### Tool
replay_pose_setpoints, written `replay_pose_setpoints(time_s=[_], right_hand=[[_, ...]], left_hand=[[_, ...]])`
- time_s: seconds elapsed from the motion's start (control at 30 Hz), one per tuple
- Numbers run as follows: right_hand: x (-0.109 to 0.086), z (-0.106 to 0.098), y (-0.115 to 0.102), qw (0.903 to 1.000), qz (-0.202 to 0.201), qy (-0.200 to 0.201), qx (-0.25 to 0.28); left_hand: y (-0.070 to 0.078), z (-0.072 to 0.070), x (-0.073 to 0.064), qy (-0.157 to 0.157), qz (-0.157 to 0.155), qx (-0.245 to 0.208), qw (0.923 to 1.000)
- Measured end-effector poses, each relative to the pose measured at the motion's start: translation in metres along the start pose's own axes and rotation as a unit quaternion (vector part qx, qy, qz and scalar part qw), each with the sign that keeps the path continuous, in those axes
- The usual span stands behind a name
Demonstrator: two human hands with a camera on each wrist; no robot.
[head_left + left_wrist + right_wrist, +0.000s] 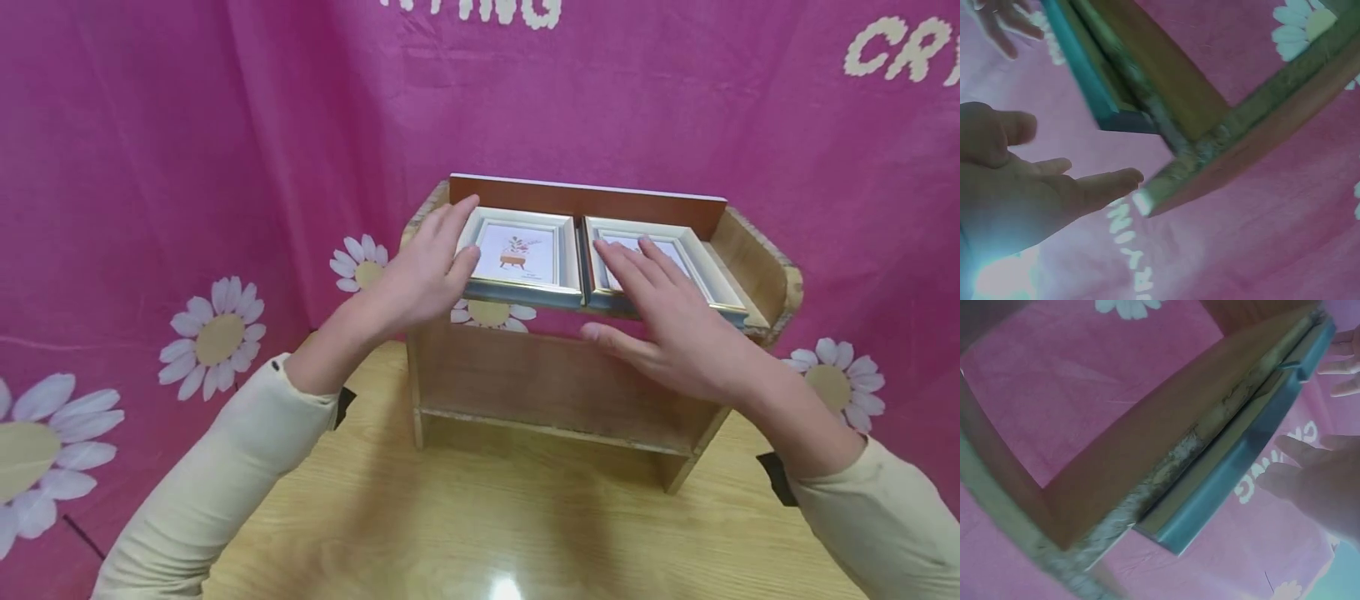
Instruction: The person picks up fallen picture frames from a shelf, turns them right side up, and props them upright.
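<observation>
Two picture frames with pale, gold-edged rims lie face up side by side on the top of a small wooden shelf unit (761, 267). The left picture frame (568, 254) shows a plant in an orange pot. Over its left edge is my left hand (426, 268), fingers extended and thumb apart, holding nothing. My right hand (675, 333) is spread above the right picture frame (720, 287), partly covering its picture. From below, the left wrist view shows the left hand (1041, 187) near the shelf's corner. In the right wrist view, the right hand (1322, 481) is beside a frame's blue-grey edge (1241, 450).
A brown back board (585, 200) with a white top edge stands behind the frames. Below is a lower shelf (555, 429), on a wood-look floor (465, 508). Pink cloth (300, 125) with daisies and white letters hangs behind and at the sides.
</observation>
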State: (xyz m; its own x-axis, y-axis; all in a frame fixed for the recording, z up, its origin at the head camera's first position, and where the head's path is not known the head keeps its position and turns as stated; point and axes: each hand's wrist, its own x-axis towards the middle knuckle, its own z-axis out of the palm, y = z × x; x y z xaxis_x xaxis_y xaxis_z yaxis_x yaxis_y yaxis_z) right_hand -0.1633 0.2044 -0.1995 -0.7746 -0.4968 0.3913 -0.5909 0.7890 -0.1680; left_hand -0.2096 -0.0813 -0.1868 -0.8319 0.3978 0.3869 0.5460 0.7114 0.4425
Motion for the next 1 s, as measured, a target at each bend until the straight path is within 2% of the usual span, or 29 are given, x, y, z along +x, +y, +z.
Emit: replay_pose_setpoints(time_s=[0.17, 0.3, 0.5, 0.6, 0.73, 0.93, 1.0], right_hand=[[0.033, -0.002, 0.002, 0.9991, 0.016, -0.039, -0.009], [0.048, 0.003, 0.005, 0.9976, 0.014, -0.064, -0.020], [0.055, 0.011, 0.008, 0.9975, 0.008, -0.065, -0.024], [0.054, 0.014, 0.012, 0.9978, 0.003, -0.062, -0.025], [0.054, 0.016, 0.017, 0.9985, 0.003, -0.053, -0.011], [0.060, 0.017, 0.018, 0.9981, 0.010, -0.054, 0.027], [0.064, 0.016, 0.017, 0.9975, 0.011, -0.056, 0.042]], left_hand=[[-0.008, 0.002, 0.028, -0.011, -0.048, -0.006, 0.9988], [-0.016, 0.006, 0.036, -0.021, -0.051, -0.021, 0.9982], [-0.023, 0.015, 0.035, -0.022, -0.048, -0.041, 0.9977], [-0.024, 0.022, 0.033, -0.013, -0.047, -0.058, 0.9971], [-0.023, 0.028, 0.033, 0.019, -0.037, -0.090, 0.9950], [-0.022, 0.031, 0.030, 0.063, -0.047, -0.134, 0.9879], [-0.025, 0.032, 0.028, 0.080, -0.042, -0.143, 0.9857]])
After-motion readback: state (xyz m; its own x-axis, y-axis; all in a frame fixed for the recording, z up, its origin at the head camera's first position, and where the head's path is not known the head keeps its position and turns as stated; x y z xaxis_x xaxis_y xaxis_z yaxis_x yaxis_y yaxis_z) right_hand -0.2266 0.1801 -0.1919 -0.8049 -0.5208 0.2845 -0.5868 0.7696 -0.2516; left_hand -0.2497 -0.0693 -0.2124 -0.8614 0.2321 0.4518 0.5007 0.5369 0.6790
